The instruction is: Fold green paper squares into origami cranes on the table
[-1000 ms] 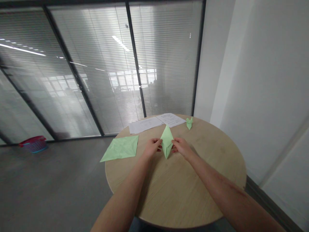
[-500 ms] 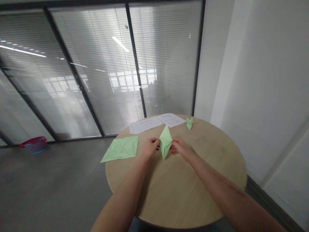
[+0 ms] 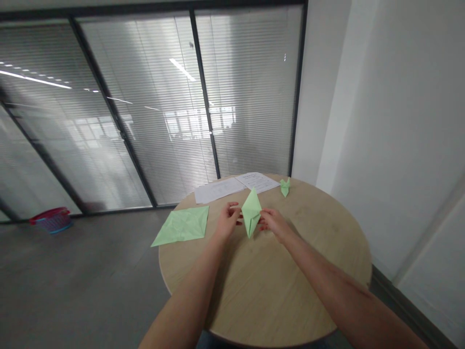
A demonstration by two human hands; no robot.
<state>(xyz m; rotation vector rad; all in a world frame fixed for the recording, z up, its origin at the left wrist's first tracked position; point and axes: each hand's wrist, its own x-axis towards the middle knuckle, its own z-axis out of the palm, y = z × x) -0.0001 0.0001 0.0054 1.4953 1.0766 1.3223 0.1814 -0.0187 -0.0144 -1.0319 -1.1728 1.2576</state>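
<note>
A diamond-shaped piece of folded light green paper point(image 3: 251, 212) stands upright above the middle of the table, with a crease flap across its lower half. My right hand point(image 3: 271, 222) pinches its right edge between thumb and fingers. At the left edge my left hand point(image 3: 228, 219) has its fingers apart, the tips right beside the paper or just touching it. Farther back on the right lies a small folded green paper figure point(image 3: 285, 187) with two points at the top. A creased flat green sheet point(image 3: 185, 224) lies left of my left hand.
Two white printed sheets point(image 3: 220, 189) lie at the back of the round wooden table point(image 3: 276, 291). The flat green sheet overhangs the table's left edge. A red and blue basket point(image 3: 53, 220) stands on the floor, near the glass partition with blinds point(image 3: 250, 97).
My left hand has loosened from the folded paper and its fingers have spread. The paper has shifted slightly right and turned a little, still in my right hand.
</note>
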